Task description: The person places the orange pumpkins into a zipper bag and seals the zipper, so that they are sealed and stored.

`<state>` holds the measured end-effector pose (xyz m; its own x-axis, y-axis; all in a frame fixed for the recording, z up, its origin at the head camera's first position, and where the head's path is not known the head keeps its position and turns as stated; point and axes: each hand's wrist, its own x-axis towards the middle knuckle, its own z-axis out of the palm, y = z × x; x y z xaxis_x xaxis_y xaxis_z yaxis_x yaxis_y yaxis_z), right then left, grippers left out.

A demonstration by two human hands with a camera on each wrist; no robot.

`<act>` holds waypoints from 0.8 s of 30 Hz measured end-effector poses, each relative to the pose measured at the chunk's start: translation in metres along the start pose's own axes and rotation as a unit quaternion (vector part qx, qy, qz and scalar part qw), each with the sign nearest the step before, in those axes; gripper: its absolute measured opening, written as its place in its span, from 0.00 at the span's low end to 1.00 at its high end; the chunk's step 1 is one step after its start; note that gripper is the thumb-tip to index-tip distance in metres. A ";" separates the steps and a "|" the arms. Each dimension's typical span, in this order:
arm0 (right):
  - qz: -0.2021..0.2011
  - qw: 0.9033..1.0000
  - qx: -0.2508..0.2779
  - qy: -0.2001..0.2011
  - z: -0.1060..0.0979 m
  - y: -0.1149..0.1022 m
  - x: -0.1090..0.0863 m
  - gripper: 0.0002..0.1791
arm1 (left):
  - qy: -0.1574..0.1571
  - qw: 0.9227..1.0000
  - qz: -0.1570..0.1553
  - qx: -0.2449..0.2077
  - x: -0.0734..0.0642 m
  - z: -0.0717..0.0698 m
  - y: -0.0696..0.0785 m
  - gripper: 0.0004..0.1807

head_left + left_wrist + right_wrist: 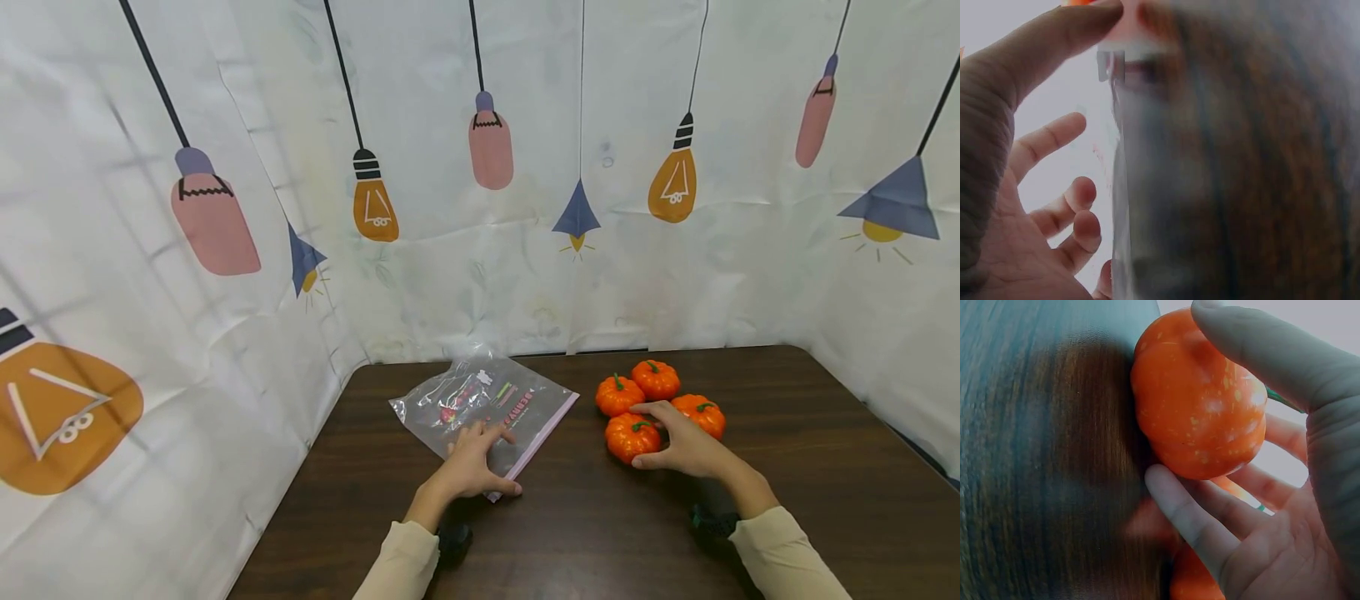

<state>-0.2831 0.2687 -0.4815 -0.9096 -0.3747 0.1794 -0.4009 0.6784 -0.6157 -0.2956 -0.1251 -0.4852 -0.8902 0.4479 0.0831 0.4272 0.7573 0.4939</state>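
My right hand holds a small orange toy pumpkin with a green stem. In the right wrist view, the thumb lies over one side of this glossy, yellow-flecked pumpkin and the fingers curve around the other. Three more pumpkins sit close by: one at the back, one to the left and one to the right. A clear plastic bag with printed berries and a pink edge strip lies flat. Over its near edge, my left hand has its fingers spread and loosely bent, with nothing between them.
Everything stands on a dark brown wooden table. White cloth printed with hanging lamps rises behind the table and along its sides. Dark wrist devices are visible below both hands.
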 end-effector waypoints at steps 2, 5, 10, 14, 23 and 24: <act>0.001 1.000 0.000 0.000 0.000 -0.001 0.000 0.45 | -0.009 1.000 -0.001 0.000 0.000 0.000 0.000 0.40; -0.003 1.000 0.002 0.000 -0.001 -0.002 0.000 0.45 | -0.018 1.000 0.000 -0.006 -0.001 -0.001 -0.001 0.42; -0.006 1.000 0.004 -0.004 -0.001 -0.002 0.000 0.44 | -0.020 1.000 0.002 -0.017 -0.001 -0.002 -0.002 0.40; -0.003 1.000 0.000 -0.005 -0.001 -0.002 0.000 0.44 | -0.016 1.000 0.004 -0.014 -0.001 -0.002 -0.004 0.35; -0.010 1.000 -0.003 -0.010 -0.003 -0.004 0.000 0.45 | -0.010 0.998 0.037 -0.041 0.000 -0.006 -0.006 0.24; -0.009 1.000 -0.004 -0.011 -0.003 -0.004 0.000 0.45 | -0.009 0.998 0.042 -0.044 0.000 -0.006 -0.007 0.23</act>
<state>-0.2823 0.2682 -0.4764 -0.8995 -0.4010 0.1734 -0.4182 0.6758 -0.6069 -0.2997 -0.1332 -0.4831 -0.8487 0.5171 0.1112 0.4833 0.6728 0.5601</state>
